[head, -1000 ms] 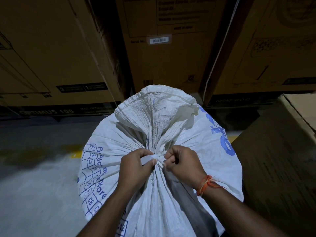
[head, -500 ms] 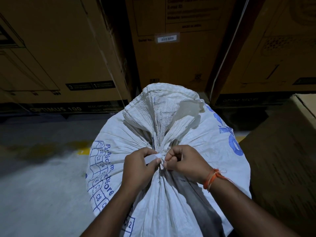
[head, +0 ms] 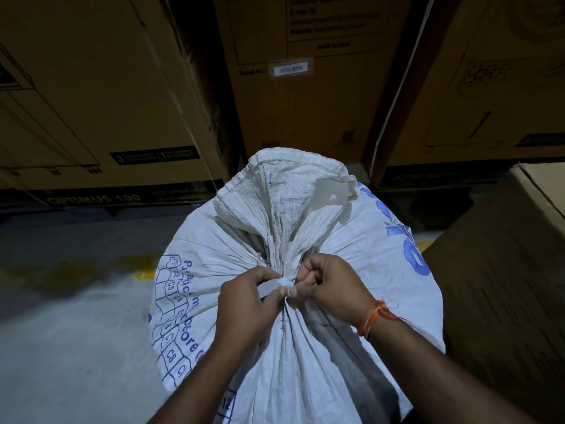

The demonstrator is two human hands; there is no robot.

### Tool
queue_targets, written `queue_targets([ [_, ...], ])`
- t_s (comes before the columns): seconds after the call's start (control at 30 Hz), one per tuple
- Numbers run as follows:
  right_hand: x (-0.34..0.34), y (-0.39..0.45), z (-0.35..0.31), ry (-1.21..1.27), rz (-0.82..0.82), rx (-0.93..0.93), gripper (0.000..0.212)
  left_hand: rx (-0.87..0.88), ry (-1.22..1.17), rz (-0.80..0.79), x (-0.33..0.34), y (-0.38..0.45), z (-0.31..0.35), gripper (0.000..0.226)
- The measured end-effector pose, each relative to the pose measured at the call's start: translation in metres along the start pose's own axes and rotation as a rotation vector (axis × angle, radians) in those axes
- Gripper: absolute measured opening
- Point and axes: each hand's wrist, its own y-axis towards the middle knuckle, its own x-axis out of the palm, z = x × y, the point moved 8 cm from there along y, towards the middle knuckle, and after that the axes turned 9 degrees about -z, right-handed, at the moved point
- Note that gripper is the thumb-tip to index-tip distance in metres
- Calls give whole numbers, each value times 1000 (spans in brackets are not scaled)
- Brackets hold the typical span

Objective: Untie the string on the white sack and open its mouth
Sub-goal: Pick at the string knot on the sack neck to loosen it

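Observation:
A white woven sack (head: 351,246) with blue print stands in front of me, its neck gathered tight and its ruffled mouth (head: 287,191) fanning out above the tie. A white string (head: 282,283) wraps the neck, knotted at the front. My left hand (head: 244,304) pinches a flat white end of the string between thumb and fingers. My right hand (head: 330,286), with an orange thread on the wrist, pinches the knot from the other side. Both hands touch at the knot.
Large brown cardboard boxes (head: 91,96) are stacked right behind the sack. Another carton (head: 504,286) stands close on the right. Grey concrete floor (head: 67,347) with a yellow mark lies to the left.
Both hands stay at the knot, fingers working it slightly. The view has shifted a little, so the sack sits further right; the tie still holds the neck shut.

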Motion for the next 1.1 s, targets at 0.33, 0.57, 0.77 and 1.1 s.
queue_targets([
  [0.33,21,-6,31,585,22,330,35,1,-30,6,-3,-17,7,10],
  [0.57,18,-7,42,601,202,418,16,2,-99,-69,15,-32,16,11],
  [0.77,-19,-22,46,465,265,362,7,-106,-314,-163,23,-22,11,27],
  [1.1,-34,-39,39,192,273,172,26,-193,-368,-59,36,-20,-9,16],
])
